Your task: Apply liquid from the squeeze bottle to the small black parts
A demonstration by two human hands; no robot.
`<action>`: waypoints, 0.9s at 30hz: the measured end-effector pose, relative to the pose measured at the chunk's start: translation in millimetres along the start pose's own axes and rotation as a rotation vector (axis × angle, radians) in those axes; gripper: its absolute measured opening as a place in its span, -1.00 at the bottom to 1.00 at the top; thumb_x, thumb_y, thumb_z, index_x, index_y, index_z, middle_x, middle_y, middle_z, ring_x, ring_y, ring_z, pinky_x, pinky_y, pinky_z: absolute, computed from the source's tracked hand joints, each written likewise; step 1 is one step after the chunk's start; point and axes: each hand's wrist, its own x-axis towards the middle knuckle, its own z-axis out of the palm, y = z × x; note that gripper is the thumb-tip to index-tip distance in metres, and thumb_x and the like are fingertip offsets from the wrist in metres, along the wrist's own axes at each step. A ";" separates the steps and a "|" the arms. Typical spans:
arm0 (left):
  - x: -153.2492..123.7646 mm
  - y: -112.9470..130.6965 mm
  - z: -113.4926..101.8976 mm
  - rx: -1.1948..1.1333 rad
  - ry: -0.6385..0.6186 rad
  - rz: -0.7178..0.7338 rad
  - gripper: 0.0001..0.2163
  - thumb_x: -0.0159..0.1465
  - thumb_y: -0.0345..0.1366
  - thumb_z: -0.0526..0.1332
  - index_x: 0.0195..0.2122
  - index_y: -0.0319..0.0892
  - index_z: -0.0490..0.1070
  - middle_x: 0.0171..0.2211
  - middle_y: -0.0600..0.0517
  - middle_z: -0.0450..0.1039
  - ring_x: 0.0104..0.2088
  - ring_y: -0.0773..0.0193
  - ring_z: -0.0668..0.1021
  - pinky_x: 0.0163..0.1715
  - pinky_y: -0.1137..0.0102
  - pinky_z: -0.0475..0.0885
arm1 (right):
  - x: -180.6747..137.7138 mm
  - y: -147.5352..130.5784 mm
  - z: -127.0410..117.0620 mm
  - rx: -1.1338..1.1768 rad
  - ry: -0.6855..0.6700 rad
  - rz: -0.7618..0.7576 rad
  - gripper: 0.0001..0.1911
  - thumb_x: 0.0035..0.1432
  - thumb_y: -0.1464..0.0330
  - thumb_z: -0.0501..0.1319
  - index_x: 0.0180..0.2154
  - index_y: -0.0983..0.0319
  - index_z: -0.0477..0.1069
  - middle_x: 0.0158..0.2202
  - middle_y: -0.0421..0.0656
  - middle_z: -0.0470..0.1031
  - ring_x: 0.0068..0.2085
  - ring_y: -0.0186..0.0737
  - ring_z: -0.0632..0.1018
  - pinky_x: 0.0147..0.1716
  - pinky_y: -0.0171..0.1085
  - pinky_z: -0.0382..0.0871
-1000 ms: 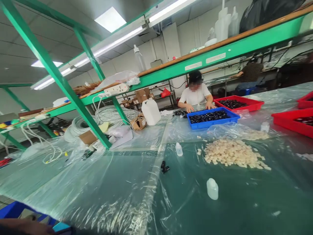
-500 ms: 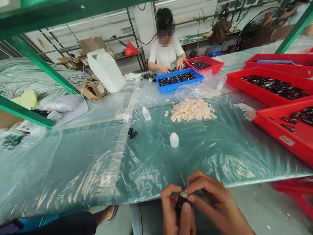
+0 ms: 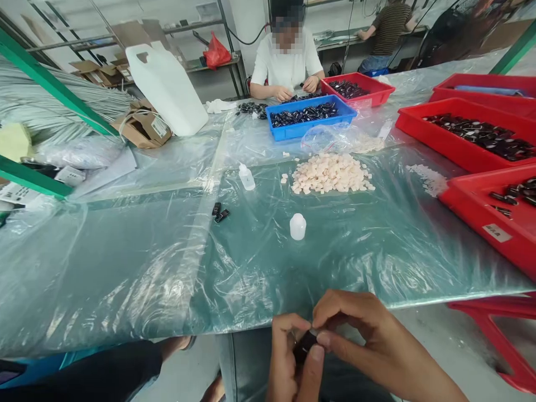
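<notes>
My left hand (image 3: 295,360) is closed around a small black plastic case (image 3: 305,346), held over my lap just off the near table edge. The thumb and fingers of my right hand (image 3: 355,326) pinch at the case's upper end. Whether a smaller part sits between those fingertips is hidden. Beyond my hands, a white translucent bottle (image 3: 297,227) stands on the plastic-covered table (image 3: 259,262). Two similar black cases (image 3: 220,213) lie to its left. Farther back are a small dropper bottle (image 3: 247,177) and a heap of cream-coloured small blocks (image 3: 333,174).
Red trays (image 3: 494,192) with black pieces line the right side. A blue tray (image 3: 312,131) stands before a co-worker (image 3: 288,64), whose hands handle black pieces. A large white jug (image 3: 167,89), a cardboard box (image 3: 144,127) and a green post (image 3: 54,84) are at left.
The view has shifted slightly, so the table items sit higher in the picture. My right fingertips have closed over the pale end of the black case, which is now mostly covered.
</notes>
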 end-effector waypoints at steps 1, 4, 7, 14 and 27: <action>-0.3 1.4 -2.0 0.045 0.004 0.016 -0.74 0.43 0.02 0.27 -0.11 -0.01 0.30 -0.41 0.17 0.39 -0.54 0.44 0.27 -0.50 0.53 0.19 | 0.6 -1.0 -3.1 -0.030 -0.004 -0.008 -0.89 0.38 0.34 0.25 -0.24 0.17 0.52 -0.30 -0.20 0.57 -0.29 -0.29 0.58 -0.29 -0.33 0.42; -0.6 5.1 -6.7 0.153 -0.009 0.025 -0.70 0.43 0.06 0.25 -0.09 -0.07 0.35 -0.30 0.03 0.55 -0.41 0.32 0.47 -0.39 0.44 0.30 | 1.6 -3.1 -12.1 -0.126 0.000 -0.026 -0.86 0.37 0.34 0.27 -0.30 0.16 0.53 -0.35 -0.22 0.56 -0.36 -0.33 0.54 -0.37 -0.34 0.36; 0.3 6.2 -8.7 0.182 -0.016 0.015 -0.68 0.43 0.08 0.23 -0.08 -0.08 0.35 -0.29 0.02 0.56 -0.39 0.30 0.48 -0.36 0.42 0.30 | 1.6 -2.3 -12.6 -0.114 0.009 -0.006 -0.87 0.36 0.36 0.29 -0.30 0.15 0.54 -0.37 -0.25 0.57 -0.38 -0.36 0.54 -0.39 -0.38 0.37; 4.8 3.3 -6.2 0.093 -0.035 0.020 -0.71 0.44 0.07 0.22 -0.07 0.00 0.30 -0.39 0.18 0.36 -0.49 0.41 0.28 -0.41 0.47 0.20 | 0.9 8.0 14.6 -0.003 0.240 -0.066 -0.89 0.30 0.38 0.34 -0.33 0.16 0.52 -0.33 -0.23 0.64 -0.33 -0.35 0.64 -0.33 -0.45 0.49; 2.6 0.8 -5.7 0.097 0.050 0.027 -0.73 0.44 0.05 0.24 -0.07 -0.01 0.32 -0.38 0.15 0.40 -0.43 0.38 0.39 -0.39 0.50 0.27 | -4.3 15.0 26.6 -0.148 0.249 -0.226 -0.86 0.33 0.50 0.29 -0.19 0.12 0.52 -0.24 -0.21 0.61 -0.27 -0.35 0.66 -0.29 -0.45 0.51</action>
